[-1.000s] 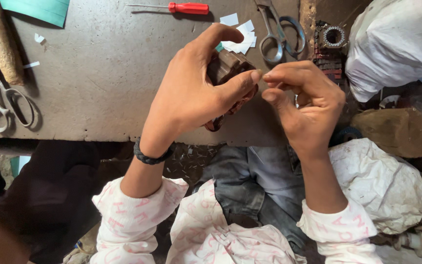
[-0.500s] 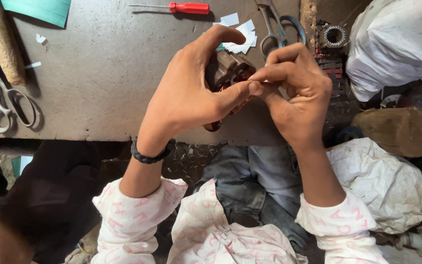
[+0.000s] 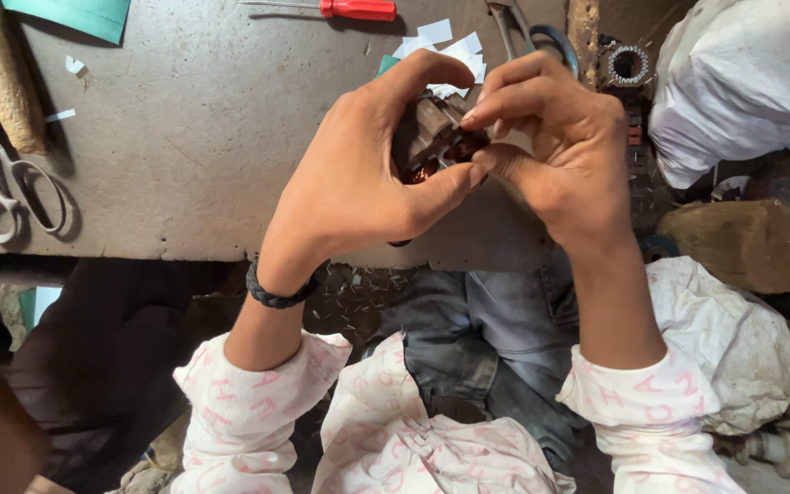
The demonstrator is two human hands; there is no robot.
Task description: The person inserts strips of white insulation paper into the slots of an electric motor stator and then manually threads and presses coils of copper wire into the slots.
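A small dark motor core with reddish copper winding [image 3: 438, 146] is cupped between both hands above the front of a grey worktable [image 3: 185, 165]. My left hand [image 3: 358, 174] wraps it from the left, thumb pressed under it. My right hand [image 3: 560, 146] closes in from the right, its fingertips pinching at the winding. Most of the core is hidden by my fingers. A black braided band sits on my left wrist.
Scissors [image 3: 11, 187] and a wooden handle [image 3: 2, 73] lie at the table's left. A red-handled screwdriver [image 3: 345, 9], white paper scraps [image 3: 441, 41] and a second pair of scissors [image 3: 528, 32] lie behind my hands. White cloth bundles [image 3: 742, 73] and a toothed metal ring [image 3: 628, 64] sit at right.
My right hand has moved left and closer, its fingers now curled over the core and meeting my left thumb. The left hand keeps its grip.
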